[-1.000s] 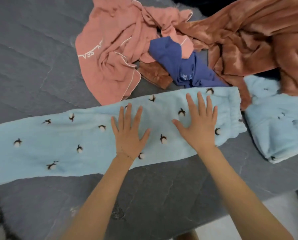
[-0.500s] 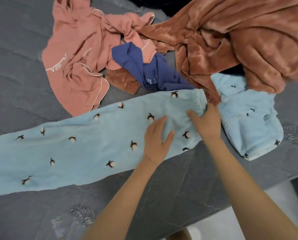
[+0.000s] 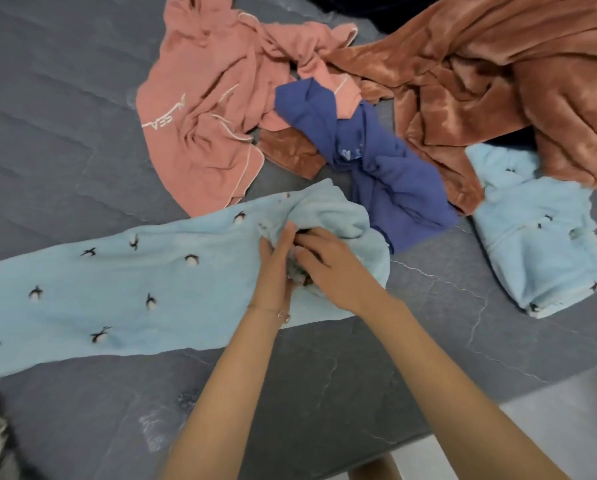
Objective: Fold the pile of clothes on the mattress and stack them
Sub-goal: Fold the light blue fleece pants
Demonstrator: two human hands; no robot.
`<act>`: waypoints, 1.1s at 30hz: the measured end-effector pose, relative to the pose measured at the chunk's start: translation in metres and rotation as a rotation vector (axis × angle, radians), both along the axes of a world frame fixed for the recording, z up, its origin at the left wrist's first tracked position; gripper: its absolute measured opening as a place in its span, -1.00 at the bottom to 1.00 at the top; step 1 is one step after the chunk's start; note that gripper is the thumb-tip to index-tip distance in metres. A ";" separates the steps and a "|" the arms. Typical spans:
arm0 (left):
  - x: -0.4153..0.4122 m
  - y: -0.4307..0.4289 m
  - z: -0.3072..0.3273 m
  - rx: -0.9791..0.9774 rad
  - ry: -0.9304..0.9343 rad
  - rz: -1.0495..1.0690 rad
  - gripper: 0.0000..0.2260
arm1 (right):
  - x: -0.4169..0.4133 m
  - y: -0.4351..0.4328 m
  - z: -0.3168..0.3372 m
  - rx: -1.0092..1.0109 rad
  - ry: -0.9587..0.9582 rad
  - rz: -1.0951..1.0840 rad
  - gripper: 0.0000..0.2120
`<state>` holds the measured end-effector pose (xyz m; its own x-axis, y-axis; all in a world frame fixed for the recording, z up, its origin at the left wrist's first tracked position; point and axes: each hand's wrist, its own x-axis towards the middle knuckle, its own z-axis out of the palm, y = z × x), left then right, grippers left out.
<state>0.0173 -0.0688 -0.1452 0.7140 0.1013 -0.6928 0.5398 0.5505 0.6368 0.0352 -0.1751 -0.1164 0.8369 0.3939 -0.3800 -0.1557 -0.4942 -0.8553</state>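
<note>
Head view of the grey quilted mattress [image 3: 54,126] with the clothes on it. The light blue trousers [image 3: 117,292], dotted with small dark-and-white motifs, lie flat across the mattress, one end running out of view at the left edge; their right-hand end is raised and bunched into a rounded fold. Left hand [image 3: 272,275]: at the bunched end of the trousers, fingers pushed up into the fold and curled on the cloth; a thin bracelet [image 3: 281,316] sits at the wrist. Right hand [image 3: 328,268]: touching the left hand at the same bunched end, fingers bent inward and pinching the fleece; motion blur hides the fingertips of both hands. Pink garment [image 3: 203,133] with pale piping and lettering: crumpled, just beyond the trousers, its lower hem close to their far edge. Navy garment [image 3: 387,168]: crumpled, beyond and to the right of the bunched end, almost touching it. Brown fleece [image 3: 480,81]: a large heap further beyond and right of the trousers, lying partly under the navy garment. Folded light blue garment [image 3: 539,237], same motif: well to the right of the trousers, its far edge tucked under the brown fleece
</note>
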 end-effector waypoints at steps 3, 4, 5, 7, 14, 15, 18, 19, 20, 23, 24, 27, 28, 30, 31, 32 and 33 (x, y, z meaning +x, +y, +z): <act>-0.024 0.059 -0.006 0.079 -0.009 -0.040 -0.48 | -0.018 0.039 0.000 0.003 -0.112 0.068 -0.84; -0.031 0.078 -0.006 0.091 -0.003 -0.037 -0.55 | -0.024 0.050 -0.002 -0.042 -0.193 -0.016 -0.87; -0.037 0.095 -0.007 0.107 -0.004 -0.034 -0.62 | -0.031 0.059 -0.004 -0.098 -0.249 -0.126 -0.86; -0.049 0.126 -0.009 0.146 -0.009 -0.030 -0.67 | -0.041 0.078 -0.008 -0.205 -0.247 -0.249 -0.68; -0.074 0.165 -0.012 0.048 0.108 -0.070 -0.59 | -0.062 0.142 -0.024 -0.258 -0.081 -0.212 -0.88; -0.077 0.169 -0.013 0.055 0.119 -0.094 -0.59 | -0.063 0.151 -0.027 -0.274 -0.074 -0.200 -0.91; -0.085 0.175 -0.021 0.134 0.120 -0.113 -0.71 | -0.063 0.164 -0.034 -0.286 -0.057 -0.189 -0.84; -0.086 0.175 -0.022 0.157 0.120 -0.126 -0.74 | -0.062 0.164 -0.036 -0.284 -0.041 -0.195 -0.81; -0.086 0.175 -0.023 0.168 0.125 -0.140 -0.73 | -0.061 0.163 -0.038 -0.289 -0.036 -0.194 -0.83; -0.090 0.174 -0.026 0.146 0.134 -0.131 -0.67 | -0.058 0.161 -0.040 -0.317 -0.021 -0.209 -0.92; -0.091 0.174 -0.025 0.131 0.123 -0.122 -0.68 | -0.057 0.162 -0.039 -0.303 -0.011 -0.232 -0.91; -0.097 0.173 -0.020 0.148 0.052 -0.179 -0.54 | -0.055 0.172 -0.028 -0.198 0.052 -0.278 -0.87; -0.098 0.174 -0.017 0.186 0.027 -0.234 -0.47 | -0.055 0.179 -0.024 -0.145 0.089 -0.282 -0.90; -0.102 0.178 -0.018 0.228 -0.003 -0.309 -0.39 | -0.058 0.192 -0.018 -0.055 0.162 -0.266 -0.91; -0.104 0.183 -0.021 0.217 0.003 -0.317 -0.38 | -0.058 0.197 -0.016 -0.039 0.185 -0.229 -0.89; -0.107 0.188 -0.024 0.202 0.011 -0.316 -0.39 | -0.057 0.201 -0.015 -0.031 0.203 -0.182 -0.87; -0.110 0.195 -0.029 0.197 0.015 -0.305 -0.43 | -0.056 0.205 -0.014 -0.009 0.226 -0.146 -0.84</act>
<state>-0.0923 0.1257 -0.1738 0.7219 0.0174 -0.6917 0.6704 0.2298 0.7055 -0.0207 0.0297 -0.1304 0.7783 0.2713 -0.5662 -0.4121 -0.4596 -0.7867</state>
